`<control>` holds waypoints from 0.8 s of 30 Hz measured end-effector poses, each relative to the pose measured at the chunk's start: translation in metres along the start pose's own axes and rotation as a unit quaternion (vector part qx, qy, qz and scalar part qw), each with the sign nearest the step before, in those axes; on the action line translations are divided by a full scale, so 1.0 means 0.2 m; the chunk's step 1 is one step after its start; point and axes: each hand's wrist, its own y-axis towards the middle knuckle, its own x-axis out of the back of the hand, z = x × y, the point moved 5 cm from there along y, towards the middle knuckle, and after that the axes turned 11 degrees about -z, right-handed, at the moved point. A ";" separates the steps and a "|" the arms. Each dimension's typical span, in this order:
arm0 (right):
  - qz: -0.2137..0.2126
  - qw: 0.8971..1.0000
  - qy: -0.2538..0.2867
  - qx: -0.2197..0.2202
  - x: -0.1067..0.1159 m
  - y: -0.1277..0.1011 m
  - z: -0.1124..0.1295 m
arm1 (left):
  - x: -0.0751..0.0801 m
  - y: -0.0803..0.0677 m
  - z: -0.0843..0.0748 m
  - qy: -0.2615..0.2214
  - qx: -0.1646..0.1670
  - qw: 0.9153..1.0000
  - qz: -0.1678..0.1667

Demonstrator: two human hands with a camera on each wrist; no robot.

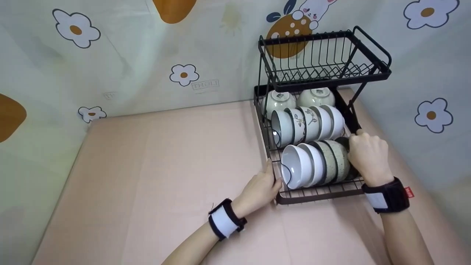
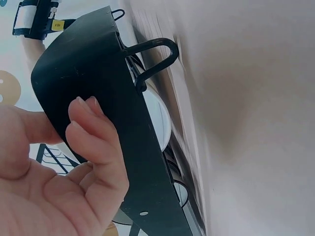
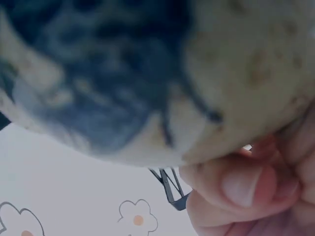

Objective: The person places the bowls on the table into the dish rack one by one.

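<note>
Two forearms are reaching up from the bottom edge of the head view, each wearing a wrist strap. On the left, the left hand is gripping the front left edge of the black dish rack, which is standing on the pink table; in the left wrist view its fingers are curling over the rack's dark side wall, thumb behind it. Moving right, the rack's lower tier is holding two rows of bowls standing on edge, with a white bowl leading the front row just beside that hand. At the right end of that row, the right hand is clasping a speckled bowl; the right wrist view is showing fingertips pressing against its blurred mottled underside. Above, the rack's upper basket is sitting against the flower-patterned wall.
</note>
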 end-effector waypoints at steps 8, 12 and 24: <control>0.043 0.998 0.048 -0.017 -0.01 0.00 -0.05 | 0.00 0.00 0.00 -0.005 0.000 1.000 0.000; 0.052 0.996 0.071 -0.021 -0.01 0.00 -0.06 | 0.00 0.00 0.00 -0.004 -0.002 1.000 -0.002; 0.096 0.994 0.041 -0.014 -0.02 -0.01 -0.02 | -0.01 0.00 0.00 -0.013 0.002 1.000 0.003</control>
